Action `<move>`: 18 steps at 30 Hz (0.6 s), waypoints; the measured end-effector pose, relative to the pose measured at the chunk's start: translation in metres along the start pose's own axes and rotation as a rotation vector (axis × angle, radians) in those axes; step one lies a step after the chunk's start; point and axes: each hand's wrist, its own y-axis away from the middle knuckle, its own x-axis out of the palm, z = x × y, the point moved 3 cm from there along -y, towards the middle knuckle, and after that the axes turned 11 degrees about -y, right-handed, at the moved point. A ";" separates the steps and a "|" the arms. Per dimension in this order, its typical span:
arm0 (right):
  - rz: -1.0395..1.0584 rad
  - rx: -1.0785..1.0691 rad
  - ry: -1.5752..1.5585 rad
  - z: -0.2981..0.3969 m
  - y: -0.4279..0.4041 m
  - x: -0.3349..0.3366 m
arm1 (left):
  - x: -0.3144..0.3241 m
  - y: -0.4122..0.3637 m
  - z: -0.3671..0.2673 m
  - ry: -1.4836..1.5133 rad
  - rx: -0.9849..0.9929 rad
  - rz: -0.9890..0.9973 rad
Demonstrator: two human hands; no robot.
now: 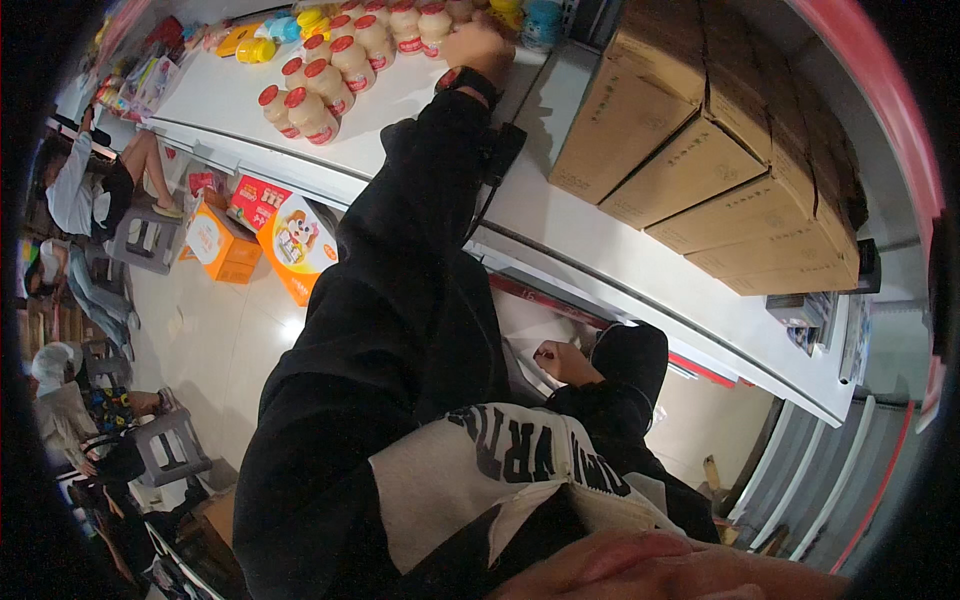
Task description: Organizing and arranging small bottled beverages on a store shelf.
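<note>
My left hand (480,51), with a dark watch on the wrist, reaches over a white shelf (217,94) at the top. It is beside the far end of several rows of plastic drink bottles (328,88) with red caps and cream-coloured contents. The bottles stand upright, close together. Whether its fingers touch or hold a bottle is hidden by the back of the hand. My right hand (566,364) is low in front of my body, below the shelf edge. Its fingers are curled in, and nothing shows in them.
Cardboard cartons (675,172) stand stacked on the shelf at right. Yellow-capped jars (256,50) and a blue-lidded jar (540,26) flank the bottles. Orange boxes (223,244) stand on the floor below. At left, people sit on grey plastic stools (172,450). Grey shelving (825,480) is at lower right.
</note>
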 end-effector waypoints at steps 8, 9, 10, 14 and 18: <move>0.017 -0.036 0.045 -0.010 -0.004 0.002 | 0.016 0.005 -0.004 0.027 0.234 -0.141; 0.030 -0.050 0.053 -0.009 -0.004 0.002 | 0.018 0.003 -0.005 0.027 0.229 -0.142; 0.033 -0.050 0.057 -0.008 -0.003 0.002 | 0.019 0.003 -0.008 0.057 0.312 -0.138; 0.041 -0.073 0.025 0.003 -0.001 0.001 | 0.064 -0.022 -0.001 0.137 0.373 -0.160; 0.016 -0.134 0.012 -0.020 -0.003 0.003 | 0.039 -0.014 -0.019 0.267 0.325 0.014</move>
